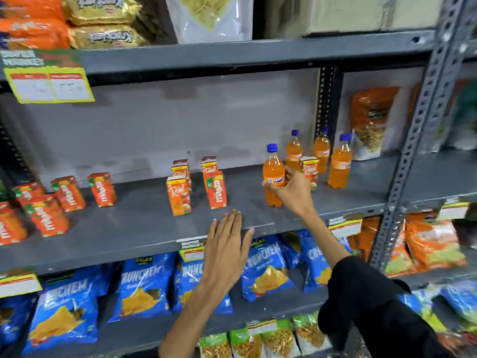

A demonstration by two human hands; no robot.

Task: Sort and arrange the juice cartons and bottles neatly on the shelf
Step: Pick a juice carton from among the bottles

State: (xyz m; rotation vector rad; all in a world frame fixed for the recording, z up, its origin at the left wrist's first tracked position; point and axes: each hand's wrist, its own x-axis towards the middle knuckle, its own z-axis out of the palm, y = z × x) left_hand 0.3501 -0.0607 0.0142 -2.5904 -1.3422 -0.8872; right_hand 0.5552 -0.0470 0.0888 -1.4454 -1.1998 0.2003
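A: Head view, hand status?
B: Right hand (289, 188) grasps the orange bottle (273, 174), fingers wrapped round its label, base on the grey shelf (144, 223). Left hand (227, 244) is flat, fingers released, at the shelf edge.
A: Obscured items?
B: Left-edge cartons (10, 226) are cropped; one carton (309, 170) is partly hidden behind the right hand.

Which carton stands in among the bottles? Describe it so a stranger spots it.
Go to the grey middle shelf, then its right end where the orange bottles stand. The carton is right behind the right hand: the only box among bottles.
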